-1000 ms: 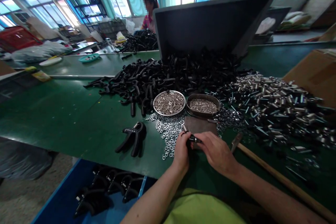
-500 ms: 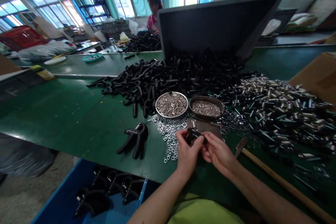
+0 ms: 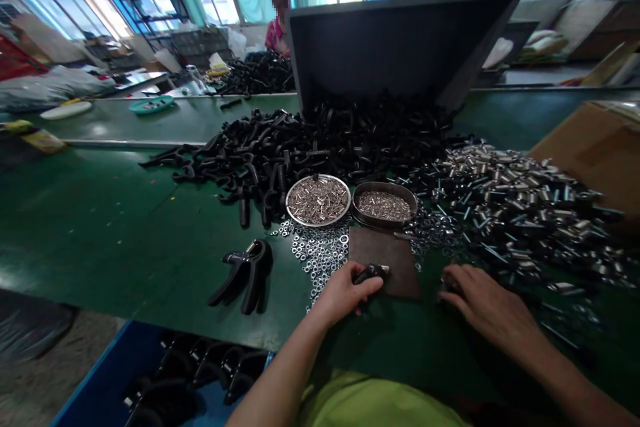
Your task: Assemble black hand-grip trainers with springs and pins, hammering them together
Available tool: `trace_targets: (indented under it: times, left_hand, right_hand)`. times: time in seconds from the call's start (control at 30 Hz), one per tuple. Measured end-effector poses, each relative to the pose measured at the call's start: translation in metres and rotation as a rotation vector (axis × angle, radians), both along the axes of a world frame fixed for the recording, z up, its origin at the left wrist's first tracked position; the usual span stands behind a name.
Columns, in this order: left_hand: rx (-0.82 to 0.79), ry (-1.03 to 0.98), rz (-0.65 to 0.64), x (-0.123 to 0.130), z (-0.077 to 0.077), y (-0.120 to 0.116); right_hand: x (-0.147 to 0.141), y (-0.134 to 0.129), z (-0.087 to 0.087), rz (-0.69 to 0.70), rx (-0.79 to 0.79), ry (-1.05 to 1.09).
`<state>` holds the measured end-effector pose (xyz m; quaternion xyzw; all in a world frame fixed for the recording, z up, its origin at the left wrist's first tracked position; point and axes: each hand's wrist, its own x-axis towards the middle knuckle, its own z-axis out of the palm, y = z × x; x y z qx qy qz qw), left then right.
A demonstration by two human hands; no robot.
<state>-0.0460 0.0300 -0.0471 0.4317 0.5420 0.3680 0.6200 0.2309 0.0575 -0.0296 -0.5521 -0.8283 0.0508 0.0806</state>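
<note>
My left hand (image 3: 345,293) is closed round a black plastic spring clamp (image 3: 370,272). A shiny metal end sticks out of the clamp over the brown metal plate (image 3: 363,243). To the right, my right hand (image 3: 480,297) curls its fingers round the dark head of a hammer (image 3: 449,285), and the hand and forearm hide the handle. Another black spring clamp (image 3: 245,273) lies on the green table, left of my left hand. Small metal rings (image 3: 320,253) are scattered between that clamp and the plate.
Beyond the plate stand a round dish of metal pins (image 3: 289,207) and an oval tin of small metal pieces (image 3: 356,212). Black clamp parts (image 3: 270,147) spill from a grey bin (image 3: 400,47). Metal-tipped parts (image 3: 525,193) are heaped right. A blue crate (image 3: 95,373) holds clamps below; a person (image 3: 277,33) sits beyond.
My right hand has left the clamp and moved right, down onto the hammer. My left hand keeps the clamp, now turned on its side and lower over the plate. The view has shifted slightly.
</note>
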Motion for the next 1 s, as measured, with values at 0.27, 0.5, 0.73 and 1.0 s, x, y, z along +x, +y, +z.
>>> trace_targets:
  times: [0.27,0.5,0.73,1.0]
  left_hand:
    - [-0.172,-0.088,-0.163,0.004,0.002,0.004]
    - [-0.146,0.047,-0.196,0.005,0.008,0.007]
    - [-0.111,0.039,-0.195,0.007,0.006,0.006]
    - [-0.123,0.07,-0.213,0.005,0.003,0.008]
  right_hand:
    - [0.05,-0.033,-0.039,-0.236,0.081,-0.074]
    - [-0.018,-0.033,0.036,-0.013,0.052,0.359]
    - [-0.05,-0.033,0.047,0.224,0.073,0.268]
    - [-0.033,-0.034,0.03,0.169,0.173,0.216]
